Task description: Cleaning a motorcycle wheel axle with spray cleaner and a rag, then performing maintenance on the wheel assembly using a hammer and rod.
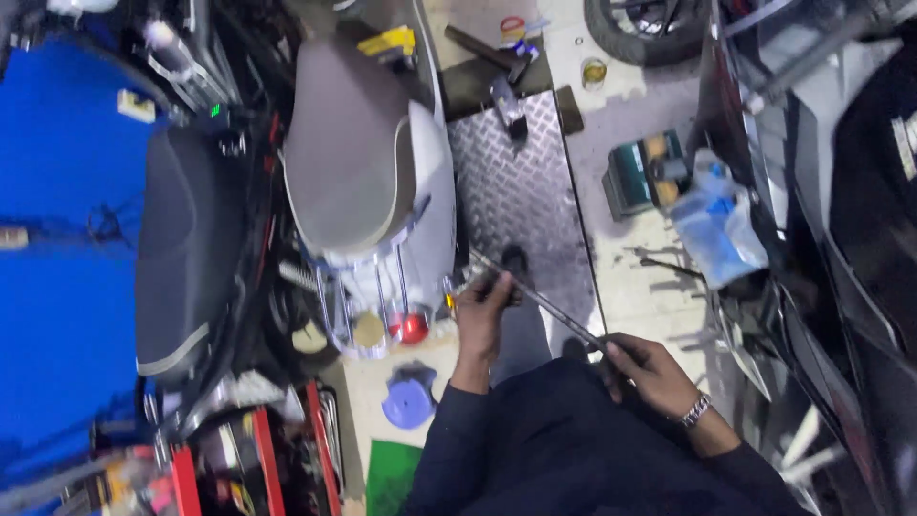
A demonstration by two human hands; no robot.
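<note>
I hold a long thin metal rod [549,308] with both hands, slanting from upper left to lower right. My left hand [482,315] grips its upper end near the rear of a grey scooter [368,162]. My right hand [645,368], with a metal watch at the wrist, closes on the lower end. Below the hands are my dark blue sleeves and torso. The scooter's chrome rear rack and red tail light [413,328] sit just left of my left hand.
A steel tread-plate ramp [521,182] runs ahead. A dark motorcycle seat [181,248] stands at left, a black vehicle body [841,191] at right. A red tool cart [258,459], a blue stool [409,397], a green box [640,172] and a plastic bag [716,225] lie around.
</note>
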